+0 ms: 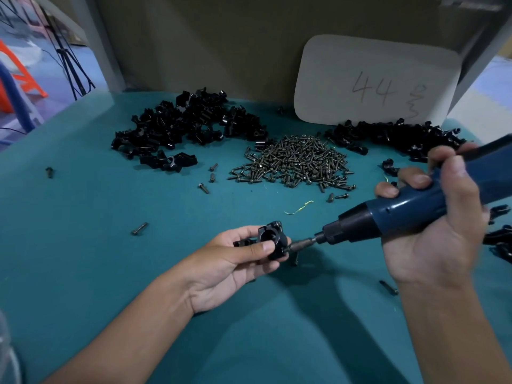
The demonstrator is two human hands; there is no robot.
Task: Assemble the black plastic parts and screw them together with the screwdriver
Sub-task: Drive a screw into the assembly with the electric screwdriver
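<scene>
My left hand (230, 261) grips a small black plastic assembly (273, 239) with a round hole, held just above the teal table. My right hand (432, 225) is wrapped around a blue electric screwdriver (410, 212). Its bit (300, 243) points left and touches a screw on the right side of the assembly. A pile of black plastic parts (191, 123) lies at the back left, a second pile (393, 137) at the back right. A heap of dark screws (296, 162) sits between them.
Loose screws (140, 228) are scattered over the teal table (83, 217), one near my right wrist (389, 287). A white card (374, 79) marked 44 leans on the back wall. More black parts (498, 242) lie at the right edge.
</scene>
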